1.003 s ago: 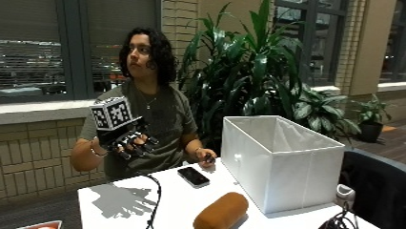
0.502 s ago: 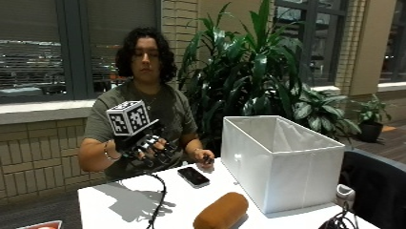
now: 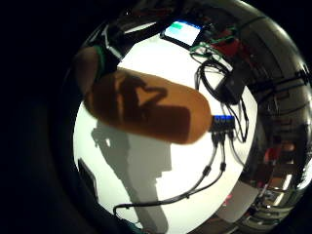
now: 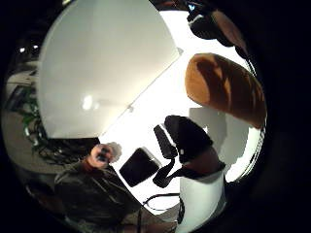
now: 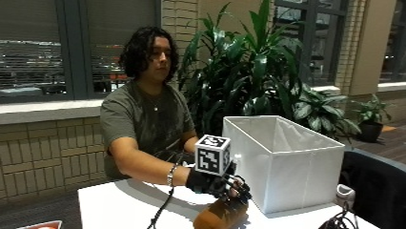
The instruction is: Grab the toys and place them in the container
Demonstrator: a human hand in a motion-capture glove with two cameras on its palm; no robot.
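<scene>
A person sits behind the white surface (image 5: 114, 205) with the gloved right hand (image 5: 216, 183) lowered over a brown loaf-shaped toy (image 5: 218, 215). The hand sits right on top of the toy with its fingers bent down over it, but from here I cannot tell whether they actually grip it or only rest against it.

The toy lies on the surface just beside the white container (image 5: 285, 162), close to its near front corner on the person's side. It is a long rounded lump, and in the palm views (image 3: 146, 107) its long axis runs flat along the surface, one end pointing toward the container wall (image 4: 102, 63) and the other away from it. The hand's shadow falls across its top.

A dark phone (image 4: 139, 166) lies on the surface near the container too, on the side toward the person's body, next to the bare left hand (image 4: 101, 155). Farther from the container than the toy, a black cable (image 3: 195, 187) trails over the surface to a small blue-lit box (image 3: 223, 123).
</scene>
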